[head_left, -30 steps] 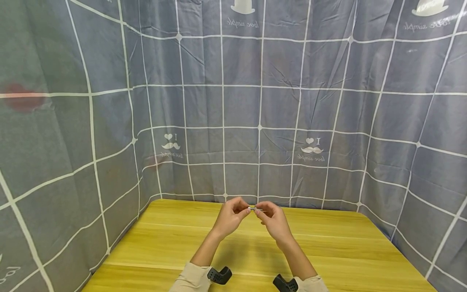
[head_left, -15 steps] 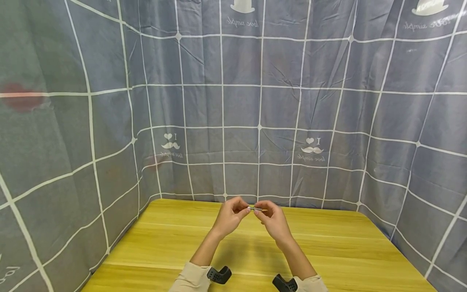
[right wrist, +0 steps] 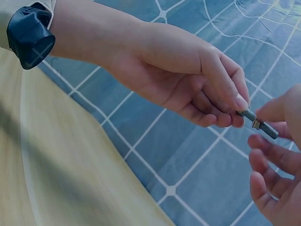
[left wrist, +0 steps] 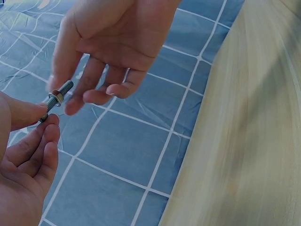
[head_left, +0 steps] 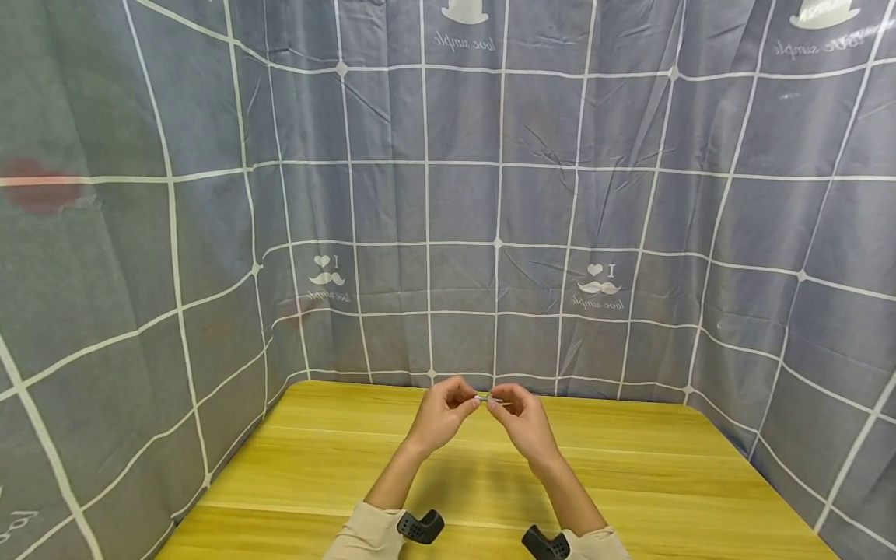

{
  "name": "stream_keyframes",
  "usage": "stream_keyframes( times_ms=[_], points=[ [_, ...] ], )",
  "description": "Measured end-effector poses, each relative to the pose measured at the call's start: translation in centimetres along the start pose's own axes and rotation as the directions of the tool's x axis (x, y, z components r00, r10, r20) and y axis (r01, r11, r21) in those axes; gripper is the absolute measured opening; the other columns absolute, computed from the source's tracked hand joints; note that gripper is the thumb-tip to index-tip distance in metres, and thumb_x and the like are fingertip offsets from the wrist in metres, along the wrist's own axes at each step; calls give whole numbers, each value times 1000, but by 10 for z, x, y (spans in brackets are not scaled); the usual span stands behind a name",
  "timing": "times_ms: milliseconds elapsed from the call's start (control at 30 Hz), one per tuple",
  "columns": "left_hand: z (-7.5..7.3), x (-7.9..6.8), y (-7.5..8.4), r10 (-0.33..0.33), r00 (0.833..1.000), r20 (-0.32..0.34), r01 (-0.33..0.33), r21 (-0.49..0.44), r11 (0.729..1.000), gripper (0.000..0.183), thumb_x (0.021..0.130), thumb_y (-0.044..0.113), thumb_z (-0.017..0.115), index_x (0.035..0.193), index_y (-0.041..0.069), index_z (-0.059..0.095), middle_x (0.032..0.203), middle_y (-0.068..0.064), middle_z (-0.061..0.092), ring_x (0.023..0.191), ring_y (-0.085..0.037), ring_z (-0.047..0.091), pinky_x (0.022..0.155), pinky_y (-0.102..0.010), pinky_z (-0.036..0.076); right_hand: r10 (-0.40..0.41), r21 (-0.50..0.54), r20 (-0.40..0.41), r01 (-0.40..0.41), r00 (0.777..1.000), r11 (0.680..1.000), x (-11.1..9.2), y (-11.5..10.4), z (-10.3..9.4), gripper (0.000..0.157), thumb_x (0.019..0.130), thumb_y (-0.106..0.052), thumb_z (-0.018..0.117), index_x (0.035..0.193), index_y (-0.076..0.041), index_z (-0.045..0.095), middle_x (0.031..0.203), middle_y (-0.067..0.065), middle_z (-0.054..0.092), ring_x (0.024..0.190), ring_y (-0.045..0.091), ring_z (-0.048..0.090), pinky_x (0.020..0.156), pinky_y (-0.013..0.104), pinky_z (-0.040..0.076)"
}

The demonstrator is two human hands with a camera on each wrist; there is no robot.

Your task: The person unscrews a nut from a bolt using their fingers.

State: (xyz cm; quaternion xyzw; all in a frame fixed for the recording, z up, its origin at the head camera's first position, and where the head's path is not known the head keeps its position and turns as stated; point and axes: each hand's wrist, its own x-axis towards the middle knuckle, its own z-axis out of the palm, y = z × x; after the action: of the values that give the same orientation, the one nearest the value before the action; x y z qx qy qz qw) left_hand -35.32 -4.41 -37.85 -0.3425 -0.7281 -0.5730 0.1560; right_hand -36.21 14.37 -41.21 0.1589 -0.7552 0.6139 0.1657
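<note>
My left hand [head_left: 437, 420] pinches the head end of a small metal bolt [left wrist: 67, 86] between thumb and fingertips. A nut [left wrist: 57, 96] sits partway along the threaded shank, whose free end sticks out past it. In the right wrist view, the same nut [right wrist: 256, 124] lies between the thumb and index finger of my right hand [right wrist: 282, 160]. Those fingers are spread, and a gap shows between the index fingertip and the nut. Whether the thumb touches the nut, I cannot tell. Both hands are raised above the table, with the bolt roughly level between them in the head view.
A yellow wood-grain table [head_left: 336, 467] lies under the hands. Grey-blue curtains [head_left: 462, 202] with white grid lines hang behind it and at both sides. Black devices are on the left sleeve [head_left: 422, 529] and right sleeve [head_left: 546, 542].
Both hands keep nearly the same place. The right fingertips have shifted slightly around the bolt, while the left hand's pinch looks unchanged.
</note>
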Motion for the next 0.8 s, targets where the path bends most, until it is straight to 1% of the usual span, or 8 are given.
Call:
stream_keyframes(
  times_ms=[100, 200, 267, 367, 500, 600, 667, 800],
  points=[
    [0, 0, 1, -1, 1000, 6, 1, -4, 1000, 9, 98, -3, 66, 98, -12, 65, 93, -25, 70, 84, -46, 66, 72, -28, 51, 12, -13, -6, -12, 1000, 1000, 0, 0, 0, 19, 101, -15, 70, 114, -2, 70, 103, 7, 68, 90, 21, 61, 80, 35, 51],
    [0, 0, 0, -1, 1000, 5, 1, -6, 1000, 8, 98, -5, 65, 98, -13, 65, 93, -27, 70, 84, -47, 66, 72, -28, 51, 16, -9, -3, -16, 1000, 1000, 0, 1, 0, 15, 101, -13, 69, 111, -2, 71, 99, 9, 68, 88, 22, 60, 78, 35, 50],
    [0, 0, 0, -2, 1000, 0, 2, -5, 1000, 7, 97, -7, 65, 98, -13, 65, 93, -27, 70, 83, -45, 66, 72, -28, 51, 7, -3, 1, -7, 1000, 1000, 0, 1, -1, 12, 100, -9, 70, 110, -2, 71, 102, 10, 68, 90, 23, 61, 80, 36, 51],
    [1, 0, 0, -5, 1000, -8, 5, -5, 1000, 5, 96, -9, 65, 97, -13, 65, 92, -26, 70, 82, -42, 66, 72, -27, 51, -4, 3, 4, 4, 1000, 1000, 0, 0, 0, 17, 99, -9, 71, 114, -2, 69, 109, 8, 68, 94, 24, 64, 82, 38, 51],
    [0, 0, 0, -11, 1000, -3, 11, -11, 1000, 6, 96, -7, 65, 97, -13, 65, 92, -25, 70, 83, -47, 65, 71, -25, 50, 18, 7, -3, -18, 1000, 1000, 0, 1, 0, 20, 101, -15, 70, 116, -2, 69, 105, 8, 70, 92, 23, 62, 80, 38, 52],
    [0, 0, -1, -11, 1000, 8, 11, -18, 1000, 7, 97, -6, 65, 98, -13, 65, 93, -26, 70, 85, -52, 64, 72, -25, 50, 26, 22, -6, -26, 1000, 999, 0, 1, 0, 18, 102, -16, 68, 112, -1, 70, 99, 9, 69, 88, 23, 59, 77, 35, 51],
    [0, 0, -1, -7, 1000, 8, 7, -14, 1000, 7, 97, -6, 65, 98, -13, 65, 92, -25, 70, 84, -48, 65, 72, -25, 50, 20, 32, -7, -20, 1000, 999, 0, 1, 0, 15, 102, -13, 68, 110, -1, 70, 98, 9, 68, 88, 23, 59, 76, 33, 51],
    [0, 1, -2, 14, 1000, -8, -14, 2, 1000, 5, 96, -7, 66, 96, -12, 65, 90, -23, 70, 79, -36, 66, 70, -26, 51, 8, 29, -8, -8, 1000, 1000, 1, 0, 0, 14, 100, -8, 70, 112, -2, 68, 105, 10, 68, 93, 27, 62, 78, 33, 50]
  ],
)
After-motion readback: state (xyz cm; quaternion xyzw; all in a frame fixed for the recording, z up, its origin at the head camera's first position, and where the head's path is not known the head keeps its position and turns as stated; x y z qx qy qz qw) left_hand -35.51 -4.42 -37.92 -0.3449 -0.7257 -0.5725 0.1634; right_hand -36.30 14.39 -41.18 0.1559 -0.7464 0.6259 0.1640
